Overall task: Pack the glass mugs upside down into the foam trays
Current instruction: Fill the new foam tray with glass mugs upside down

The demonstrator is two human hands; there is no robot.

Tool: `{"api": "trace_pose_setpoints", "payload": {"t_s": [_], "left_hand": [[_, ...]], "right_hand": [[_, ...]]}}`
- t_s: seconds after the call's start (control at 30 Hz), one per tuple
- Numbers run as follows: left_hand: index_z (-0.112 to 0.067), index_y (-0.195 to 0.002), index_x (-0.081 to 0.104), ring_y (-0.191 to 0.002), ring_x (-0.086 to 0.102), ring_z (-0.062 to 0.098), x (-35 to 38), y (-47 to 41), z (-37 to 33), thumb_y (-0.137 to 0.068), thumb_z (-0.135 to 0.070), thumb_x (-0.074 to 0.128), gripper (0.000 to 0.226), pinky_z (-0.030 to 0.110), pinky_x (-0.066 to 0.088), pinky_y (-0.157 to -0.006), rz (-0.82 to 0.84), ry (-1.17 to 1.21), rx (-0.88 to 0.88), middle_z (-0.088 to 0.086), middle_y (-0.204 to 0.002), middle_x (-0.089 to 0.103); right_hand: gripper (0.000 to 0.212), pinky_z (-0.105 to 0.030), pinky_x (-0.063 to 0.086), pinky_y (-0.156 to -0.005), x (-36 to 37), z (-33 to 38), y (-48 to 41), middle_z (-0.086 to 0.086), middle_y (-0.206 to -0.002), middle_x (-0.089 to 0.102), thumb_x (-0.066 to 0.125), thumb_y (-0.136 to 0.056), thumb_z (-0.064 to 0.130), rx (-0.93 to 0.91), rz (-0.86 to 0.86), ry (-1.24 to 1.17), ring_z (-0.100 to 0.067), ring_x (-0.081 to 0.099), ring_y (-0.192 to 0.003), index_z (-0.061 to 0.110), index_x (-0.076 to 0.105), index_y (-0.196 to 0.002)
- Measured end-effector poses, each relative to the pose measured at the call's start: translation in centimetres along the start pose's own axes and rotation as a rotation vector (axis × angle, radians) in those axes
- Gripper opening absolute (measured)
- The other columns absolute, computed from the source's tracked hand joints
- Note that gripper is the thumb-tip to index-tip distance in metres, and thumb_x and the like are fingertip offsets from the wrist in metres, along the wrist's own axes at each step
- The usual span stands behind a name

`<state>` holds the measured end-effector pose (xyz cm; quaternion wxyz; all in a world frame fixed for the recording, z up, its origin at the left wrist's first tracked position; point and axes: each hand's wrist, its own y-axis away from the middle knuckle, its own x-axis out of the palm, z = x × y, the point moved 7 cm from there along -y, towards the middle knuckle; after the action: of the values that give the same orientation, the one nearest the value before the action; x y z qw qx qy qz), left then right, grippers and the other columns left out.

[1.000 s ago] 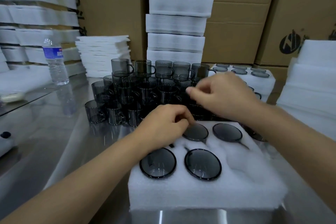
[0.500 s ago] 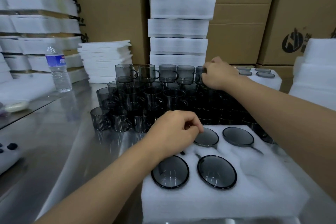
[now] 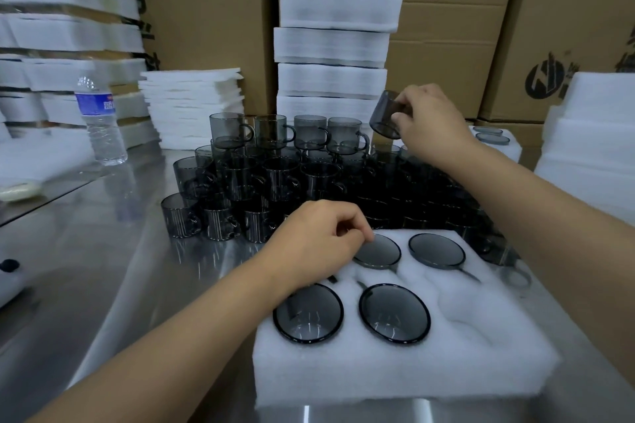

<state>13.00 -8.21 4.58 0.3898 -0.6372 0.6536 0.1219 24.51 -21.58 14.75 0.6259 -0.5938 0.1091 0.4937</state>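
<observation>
Looking down from the head, we see our right hand (image 3: 429, 124) gripping one glass mug (image 3: 386, 115), tipped, above the mug pile (image 3: 275, 178). Our left hand (image 3: 316, 244) sits curled on the foam tray (image 3: 395, 374) — we cannot tell if it pinches anything. A slip could drop the mug there and crack glass.

A clear plastic water bottle with a blue label (image 3: 99, 120) stands on the shiny steel table (image 3: 103, 268). Brown cardboard boxes (image 3: 446, 45) are stacked behind it.
</observation>
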Motion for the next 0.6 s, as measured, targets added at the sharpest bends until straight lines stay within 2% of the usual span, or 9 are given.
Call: {"api": "trace_pose_setpoints", "payload": {"t_s": [0.13,0.17,0.23,0.3,0.4,0.5,0.6], "left_hand": [[-0.037,-0.073,0.066,-0.074,0.065,0.019,0.0,-0.1,0.1,-0.084,-0.013,0.055,0.028,0.037,0.054,-0.07,-0.001,0.0,0.013,-0.005,-0.08,0.07],[-0.037,-0.076,0.065,-0.076,0.065,0.015,0.1,-0.1,0.0,-0.084,-0.012,0.055,0.028,0.034,0.053,-0.072,-0.001,0.009,0.022,-0.007,-0.08,0.07],[-0.037,-0.089,0.062,-0.072,0.061,0.005,0.1,-0.2,0.0,-0.084,-0.01,0.056,0.028,0.02,0.049,-0.067,-0.001,0.049,0.039,-0.009,-0.08,0.07],[-0.035,-0.106,0.056,-0.067,0.058,0.001,0.1,-0.3,0.1,-0.084,-0.011,0.058,0.033,0.013,0.044,-0.061,-0.005,0.087,0.045,-0.01,-0.08,0.07],[-0.036,-0.12,0.049,-0.069,0.061,0.004,0.1,-0.4,0.3,-0.083,-0.018,0.063,0.043,0.018,0.048,-0.066,-0.009,0.119,0.051,-0.014,-0.079,0.069],[-0.038,-0.119,0.051,-0.067,0.061,0.004,0.1,-0.6,0.4,-0.082,-0.026,0.068,0.042,0.02,0.047,-0.064,-0.023,0.13,0.057,-0.016,-0.075,0.068],[-0.05,-0.104,0.047,-0.063,0.058,0.0,0.0,-0.7,0.2,-0.077,-0.043,0.069,0.035,0.016,0.045,-0.06,-0.032,0.124,0.07,-0.016,-0.074,0.067]], "right_hand": [[0.018,-0.021,0.027,-0.08,-2.7,1.5,4.0,-0.006,-0.122,0.047,0.051,-0.096,0.018,-0.08,-0.05,-0.083,-0.023,0.046,-0.107,0.011,0.056,-0.112],[0.016,-0.019,0.026,-0.078,-3.1,2.0,5.2,-0.003,-0.118,0.047,0.051,-0.096,0.018,-0.102,-0.047,-0.108,-0.018,0.045,-0.104,0.013,0.057,-0.109],[0.011,-0.017,0.026,-0.074,-3.5,2.8,7.7,0.004,-0.112,0.045,0.053,-0.095,0.019,-0.141,-0.039,-0.163,-0.01,0.042,-0.097,0.015,0.058,-0.105],[0.01,-0.016,0.03,-0.081,-3.4,3.3,10.0,0.007,-0.113,0.046,0.055,-0.094,0.019,-0.161,-0.029,-0.219,-0.006,0.043,-0.098,0.016,0.058,-0.102],[0.012,-0.024,0.04,-0.093,-2.8,3.3,12.3,0.007,-0.118,0.049,0.056,-0.093,0.018,-0.149,-0.045,-0.288,-0.008,0.047,-0.107,0.014,0.06,-0.103],[0.011,-0.018,0.037,-0.093,-2.2,3.2,13.7,0.008,-0.12,0.049,0.059,-0.091,0.015,-0.161,-0.084,-0.335,-0.009,0.047,-0.112,0.012,0.063,-0.101],[0.01,-0.003,0.037,-0.075,-1.9,3.1,14.4,0.007,-0.119,0.048,0.063,-0.089,0.012,-0.191,-0.08,-0.383,-0.002,0.045,-0.109,0.012,0.065,-0.099]]}}
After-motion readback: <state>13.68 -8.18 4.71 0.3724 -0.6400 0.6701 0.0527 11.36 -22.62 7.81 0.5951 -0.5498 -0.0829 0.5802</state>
